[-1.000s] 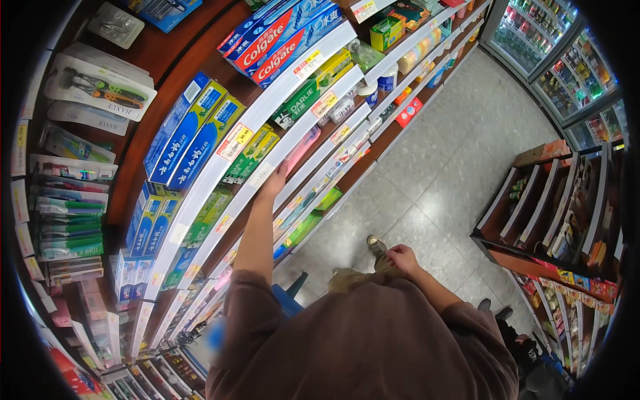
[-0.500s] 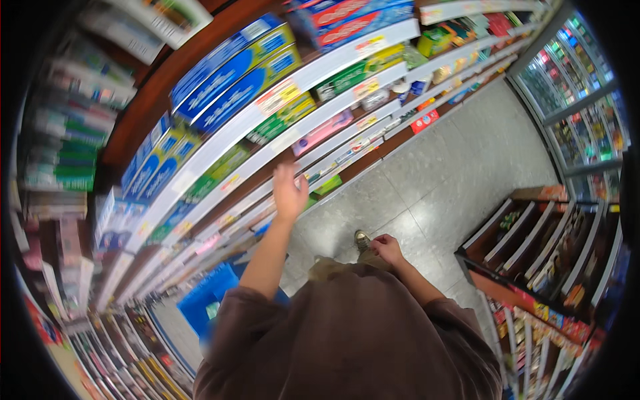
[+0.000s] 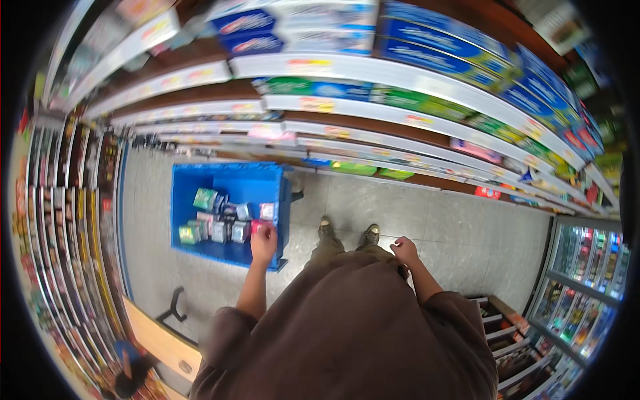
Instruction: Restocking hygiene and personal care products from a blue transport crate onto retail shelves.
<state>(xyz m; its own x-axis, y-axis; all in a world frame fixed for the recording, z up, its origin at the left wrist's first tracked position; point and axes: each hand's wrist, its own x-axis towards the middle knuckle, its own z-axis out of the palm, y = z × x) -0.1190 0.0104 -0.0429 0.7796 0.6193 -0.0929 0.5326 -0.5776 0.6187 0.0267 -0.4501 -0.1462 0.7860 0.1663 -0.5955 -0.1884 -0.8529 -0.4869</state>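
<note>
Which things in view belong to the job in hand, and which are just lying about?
In use:
left hand, at a pink pack
blue bin
small boxes in the bin

Just around:
shelves
blue boxes on a shelf
glass-door cooler

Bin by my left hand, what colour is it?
Blue; the bin by your left hand shows best in the current head view.
</note>
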